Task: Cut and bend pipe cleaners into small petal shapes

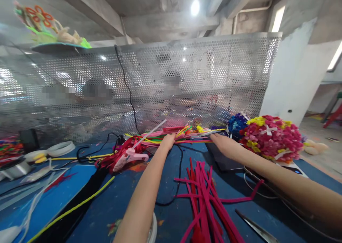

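Note:
At the back of the table lies a long bundle of multicoloured pipe cleaners (191, 135), pink, yellow, green and grey. My left hand (169, 140) is closed around its middle, with the fingertips hidden among the stems. At the right end of the same bundle, my right hand (219, 142) grips the stems, its fingers partly out of sight. A pink glue gun (130, 156) with a clear glue stick rests left of my left hand, on dark red pipe cleaners (109, 161). Closer to me, a loose heap of magenta pipe cleaners (204, 200) lies between my forearms.
Scissors (256, 227) lie at the front right. Fuzzy flower bunches (272, 136) stand at the right, beside a dark flat object (224, 159). Tape rolls (61, 148) and cords are on the left. A perforated metal screen (187, 83) rises behind the blue table (107, 207).

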A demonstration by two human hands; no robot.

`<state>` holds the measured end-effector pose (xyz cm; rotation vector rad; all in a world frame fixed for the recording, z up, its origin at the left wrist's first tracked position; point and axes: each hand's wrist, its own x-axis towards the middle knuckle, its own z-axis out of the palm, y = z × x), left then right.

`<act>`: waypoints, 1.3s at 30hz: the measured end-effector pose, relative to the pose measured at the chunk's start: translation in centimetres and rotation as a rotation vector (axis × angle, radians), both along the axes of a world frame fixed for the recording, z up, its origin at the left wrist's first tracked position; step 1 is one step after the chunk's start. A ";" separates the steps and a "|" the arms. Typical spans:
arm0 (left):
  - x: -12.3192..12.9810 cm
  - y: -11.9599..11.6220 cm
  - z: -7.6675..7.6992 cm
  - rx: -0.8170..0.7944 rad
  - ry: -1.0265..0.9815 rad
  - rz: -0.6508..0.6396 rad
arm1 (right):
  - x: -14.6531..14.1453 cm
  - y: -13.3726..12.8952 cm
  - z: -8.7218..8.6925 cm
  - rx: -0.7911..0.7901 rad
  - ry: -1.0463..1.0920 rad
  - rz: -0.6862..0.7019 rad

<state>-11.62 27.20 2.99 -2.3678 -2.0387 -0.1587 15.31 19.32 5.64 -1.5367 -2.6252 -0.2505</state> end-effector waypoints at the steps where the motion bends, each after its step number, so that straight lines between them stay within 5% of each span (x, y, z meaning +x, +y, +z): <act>1: 0.0 0.0 0.0 0.002 -0.007 -0.002 | 1.4 -1.8 0.0 -0.027 -0.001 -0.005; 6: 0.4 0.1 0.0 0.014 -0.021 0.004 | 3.1 -12.6 0.2 -0.515 0.130 -0.076; 9: 0.8 0.0 0.0 0.013 -0.010 0.017 | 1.5 -15.8 1.3 -0.644 0.107 0.021; 12: 1.0 -0.1 0.2 0.016 0.002 0.026 | -0.5 -13.6 2.1 -0.475 0.140 0.076; 15: 1.1 0.0 0.5 0.033 0.006 0.017 | -2.5 -7.6 1.8 -0.258 0.129 0.032; 18: 1.1 0.2 0.7 0.049 0.018 0.023 | -4.0 -1.6 1.1 -0.183 0.099 -0.071; 21: 1.1 0.3 0.7 0.050 0.041 0.053 | -4.0 1.4 0.7 -0.127 0.101 -0.124; 25: 1.4 0.2 0.1 0.056 0.060 0.082 | -0.8 0.4 -0.2 -0.080 0.106 -0.147; 33: 1.9 0.3 -0.5 0.096 0.065 0.097 | 6.4 -2.0 -4.8 -0.052 0.004 -0.142; 39: 1.9 1.0 -0.5 0.116 0.091 0.111 | 4.2 0.0 -2.3 0.029 0.193 -0.028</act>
